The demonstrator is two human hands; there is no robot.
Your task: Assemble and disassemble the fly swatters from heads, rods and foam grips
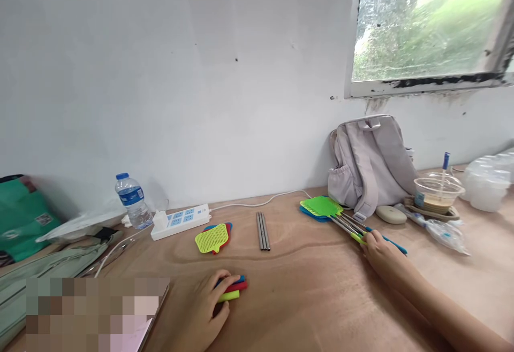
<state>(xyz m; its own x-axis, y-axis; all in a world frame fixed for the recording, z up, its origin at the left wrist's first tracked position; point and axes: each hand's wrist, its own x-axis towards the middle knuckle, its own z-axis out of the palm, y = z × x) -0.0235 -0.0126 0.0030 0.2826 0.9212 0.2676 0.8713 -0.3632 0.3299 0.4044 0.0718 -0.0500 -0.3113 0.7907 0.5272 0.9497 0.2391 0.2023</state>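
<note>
My left hand [214, 306] curls over a small group of loose fly swatter handles on the table: a blue handle [241, 278], a red handle [236, 287] and a yellow-green handle [229, 296]. Stretched out to the right, my right hand [379, 247] grips the handle end of assembled fly swatters [321, 207] with green and blue heads and metal rods. Between the hands lie several bare metal tubes [263, 231] side by side. Left of them, loose fly swatter heads [212, 238] are stacked, yellow-green on top, with red and blue edges showing.
A power strip [180, 221] with a white cable and a water bottle [134, 200] are at the back left. A backpack [371, 165] leans on the wall. Near it are a round beige case [391, 214], a drink cup [437, 194] and plastic containers [488, 183]. A green bag [28, 221] stands far left.
</note>
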